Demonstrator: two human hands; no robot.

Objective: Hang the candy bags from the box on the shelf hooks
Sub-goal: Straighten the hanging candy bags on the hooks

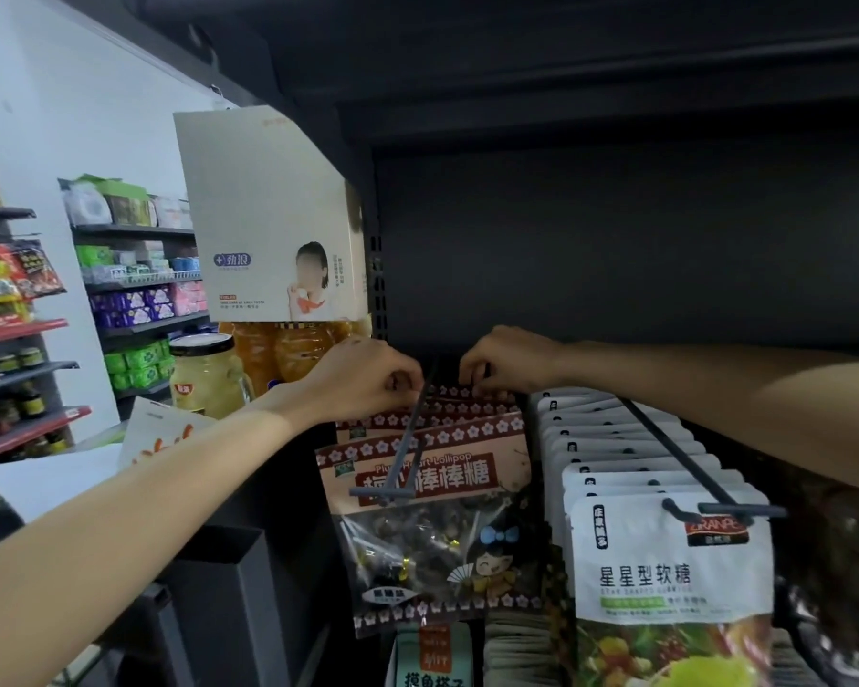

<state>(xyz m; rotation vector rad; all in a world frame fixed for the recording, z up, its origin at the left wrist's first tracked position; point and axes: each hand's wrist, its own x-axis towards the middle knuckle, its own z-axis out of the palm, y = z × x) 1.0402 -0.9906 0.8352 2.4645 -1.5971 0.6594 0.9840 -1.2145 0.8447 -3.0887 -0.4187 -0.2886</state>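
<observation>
- The lollipop bags (427,468) are hanging in a row on a dark shelf hook (407,438), the rearmost one sitting far back near the shelf wall.
- The left hand (368,379) is pinching that rear bag's top edge left of the hook.
- The right hand (507,361) is pinching the same edge on the right.
- White gummy bags (665,557) are hanging just beside on a neighbouring hook (680,453).
- A pale carton (269,215) is standing upper left.

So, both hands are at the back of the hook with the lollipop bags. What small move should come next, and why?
Probably let go and draw both hands back. The left hand and right hand pinch the top edge of the rearmost lollipop bag, which already seems to sit far back on the hook, behind the other bags. Whether its hole is truly on the hook cannot be seen.
</observation>
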